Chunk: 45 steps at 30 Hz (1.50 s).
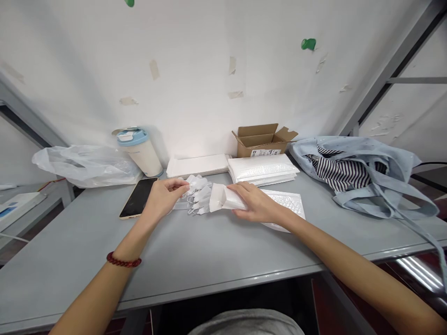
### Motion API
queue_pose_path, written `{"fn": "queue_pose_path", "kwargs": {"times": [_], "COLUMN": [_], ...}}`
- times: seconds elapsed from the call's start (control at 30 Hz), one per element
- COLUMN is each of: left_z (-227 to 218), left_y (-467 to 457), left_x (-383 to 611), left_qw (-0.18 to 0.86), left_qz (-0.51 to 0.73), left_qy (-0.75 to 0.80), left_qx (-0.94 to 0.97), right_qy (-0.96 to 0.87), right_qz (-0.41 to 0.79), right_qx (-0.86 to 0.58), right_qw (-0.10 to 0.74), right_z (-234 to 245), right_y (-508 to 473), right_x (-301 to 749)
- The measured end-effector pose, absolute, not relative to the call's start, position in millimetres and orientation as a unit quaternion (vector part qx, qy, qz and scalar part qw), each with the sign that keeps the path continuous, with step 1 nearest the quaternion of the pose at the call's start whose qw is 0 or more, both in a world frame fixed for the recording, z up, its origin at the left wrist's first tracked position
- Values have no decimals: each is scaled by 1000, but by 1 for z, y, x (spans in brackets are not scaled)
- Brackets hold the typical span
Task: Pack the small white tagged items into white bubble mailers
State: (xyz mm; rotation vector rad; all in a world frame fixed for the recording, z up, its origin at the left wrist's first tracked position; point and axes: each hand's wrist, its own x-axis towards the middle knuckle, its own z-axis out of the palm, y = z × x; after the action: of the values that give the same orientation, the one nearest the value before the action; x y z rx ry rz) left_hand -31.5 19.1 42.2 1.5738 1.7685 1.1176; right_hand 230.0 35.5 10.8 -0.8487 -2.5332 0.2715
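My left hand [163,197] pinches a bundle of small white items [197,193] with thin loops, lying on the grey table [195,251]. A red bead bracelet is on that wrist. My right hand [256,203] holds a white bubble mailer [223,197] by its open end, the mouth facing the bundle. Under the right hand lies another flat white bubble mailer [289,202].
A dark phone [138,197] lies left of my left hand. Behind stand a lidded cup [138,150], a clear plastic bag [87,164], a flat white tray [197,165], a stack of mailers [261,169] and an open cardboard box [261,139]. A blue cloth bag [363,174] lies at right.
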Motion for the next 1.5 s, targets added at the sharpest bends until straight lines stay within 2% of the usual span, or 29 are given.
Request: {"fn": "queue_pose_path", "kwargs": {"times": [0.1, 0.2, 0.53, 0.8, 0.93, 1.07, 1.3, 1.5], "left_z": [45, 48, 35, 5, 17, 33, 17, 6], "left_y": [17, 16, 7, -11, -9, 7, 25, 22], "left_x": [-34, -39, -8, 23, 18, -14, -40, -17], "left_qw": [273, 339, 441, 261, 271, 277, 132, 88], "left_qz": [459, 483, 330, 295, 325, 351, 197, 173], "left_qy": [618, 554, 494, 449, 470, 562, 596, 628], "left_qx": [577, 587, 673, 802, 775, 696, 767, 754], "right_qy": [-916, -911, -905, -924, -920, -911, -906, -911], "right_qz": [103, 116, 181, 177, 174, 155, 130, 124], "right_qx": [-312, -316, -283, -229, -228, -256, -284, -274], "right_qw": [231, 238, 261, 251, 268, 285, 287, 283], "right_z": [9, 8, 13, -3, 0, 10, 14, 13], "right_y": [36, 37, 29, 21, 22, 26, 29, 29], "right_x": [230, 230, 227, 218, 219, 224, 228, 228]}}
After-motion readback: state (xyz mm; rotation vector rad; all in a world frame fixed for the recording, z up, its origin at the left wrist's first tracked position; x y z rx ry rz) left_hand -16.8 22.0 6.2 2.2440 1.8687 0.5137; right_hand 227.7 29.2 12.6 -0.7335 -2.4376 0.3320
